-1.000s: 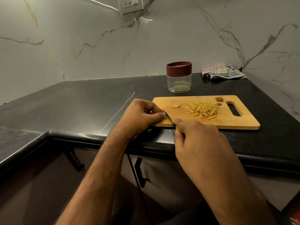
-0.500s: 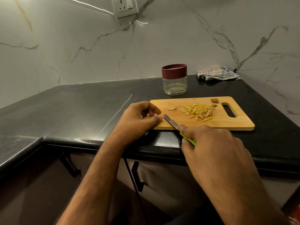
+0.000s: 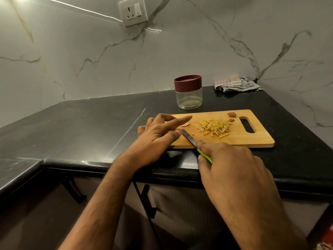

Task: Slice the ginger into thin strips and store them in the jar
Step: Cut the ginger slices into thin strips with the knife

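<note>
A wooden cutting board (image 3: 252,139) lies on the black counter. On it is a pile of thin ginger strips (image 3: 213,126), a round ginger slice (image 3: 185,124) and two small brown ginger ends (image 3: 232,114). My right hand (image 3: 232,170) grips a green-handled knife (image 3: 189,138), its blade resting on the board's left part. My left hand (image 3: 158,134) is over the board's left end, fingers spread, index finger stretched toward the slice, thumb tip beside the blade. A glass jar (image 3: 189,99) with a maroon lid on stands just behind the board.
A striped cloth (image 3: 236,83) is bunched at the back right corner against the marble wall. A wall socket (image 3: 133,11) is above. The counter (image 3: 90,127) edge runs just below my hands, with cabinet handles underneath.
My left hand has opened from a curled pinch at the blade and its index finger now extends toward the ginger slice. The right hand with the knife drew back slightly.
</note>
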